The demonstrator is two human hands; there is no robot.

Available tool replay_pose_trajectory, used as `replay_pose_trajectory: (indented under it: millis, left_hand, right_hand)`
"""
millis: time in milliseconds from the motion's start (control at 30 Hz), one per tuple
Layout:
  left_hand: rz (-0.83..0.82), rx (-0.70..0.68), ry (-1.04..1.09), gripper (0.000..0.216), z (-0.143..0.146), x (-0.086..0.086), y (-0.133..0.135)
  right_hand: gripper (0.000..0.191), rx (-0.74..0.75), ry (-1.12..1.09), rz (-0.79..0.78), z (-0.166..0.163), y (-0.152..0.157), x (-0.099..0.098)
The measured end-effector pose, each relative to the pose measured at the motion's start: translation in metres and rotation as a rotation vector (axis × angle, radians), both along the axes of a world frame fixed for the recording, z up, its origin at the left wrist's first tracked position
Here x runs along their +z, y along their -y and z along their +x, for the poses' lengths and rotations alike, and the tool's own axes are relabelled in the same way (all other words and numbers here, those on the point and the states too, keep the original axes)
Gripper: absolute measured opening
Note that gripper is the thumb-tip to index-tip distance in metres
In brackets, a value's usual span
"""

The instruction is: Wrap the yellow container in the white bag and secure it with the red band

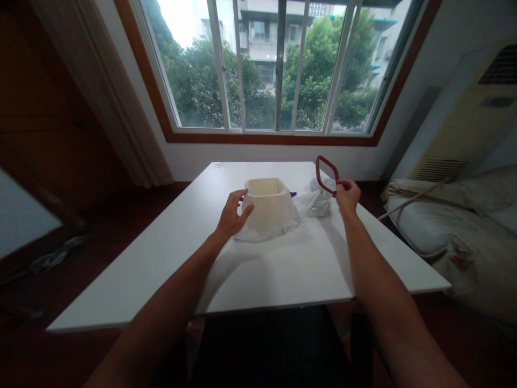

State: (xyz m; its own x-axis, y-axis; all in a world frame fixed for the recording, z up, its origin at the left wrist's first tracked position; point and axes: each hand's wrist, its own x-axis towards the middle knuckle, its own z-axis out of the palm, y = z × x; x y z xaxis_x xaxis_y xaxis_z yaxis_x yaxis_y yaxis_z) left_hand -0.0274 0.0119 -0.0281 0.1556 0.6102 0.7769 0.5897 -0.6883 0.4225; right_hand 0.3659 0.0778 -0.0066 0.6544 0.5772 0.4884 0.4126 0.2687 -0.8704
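A cream square container draped in a white bag or liner (269,207) stands on the white table (258,269). My left hand (232,213) rests against its left side, fingers spread and curved around the wall. My right hand (347,196) is raised to the right of it, pinching a dark red square ring frame (326,173) that it holds upright in the air. A crumpled white cloth or bag (317,200) lies just behind and to the right of the container. A small purple thing (292,194) peeks out behind the container.
A large window (274,64) fills the wall behind the table. A curtain (109,102) hangs at the left. A bed with pale bedding (456,221) and a thin stick (412,199) lie to the right, beside a standing air conditioner (472,118).
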Motion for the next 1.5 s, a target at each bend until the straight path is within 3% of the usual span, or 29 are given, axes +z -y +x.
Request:
replay_pose_trajectory:
  millis: [100,333,567,733,1133,1333,1500]
  left_hand:
    - [0.005,-0.015,-0.017,0.051,0.002,0.001,0.000]
    - [0.048,0.020,-0.085,0.052,0.009,0.004,0.004]
    - [0.157,0.142,-0.164,0.070,0.022,0.012,0.016]
    - [0.117,0.182,-0.129,0.078,0.035,0.014,0.024]
    - [0.041,0.208,-0.032,0.046,0.037,0.018,0.023]
    - [0.118,0.069,0.041,0.038,0.033,0.018,0.016]
    - [0.085,0.014,0.145,0.035,0.030,0.019,0.013]
  right_hand:
    - [0.033,0.190,-0.094,0.021,-0.033,0.007,0.004]
    - [0.039,0.442,-0.106,0.003,-0.092,0.023,0.016]
    - [0.036,0.462,0.178,0.065,-0.120,0.025,0.018]
    - [0.045,0.471,0.315,0.034,-0.137,0.033,0.021]
    - [0.051,0.574,0.487,0.143,-0.138,0.046,0.015]
    - [0.045,0.611,0.458,0.167,-0.138,0.052,0.012]
    - [0.045,0.653,0.424,0.187,-0.139,0.055,0.012]
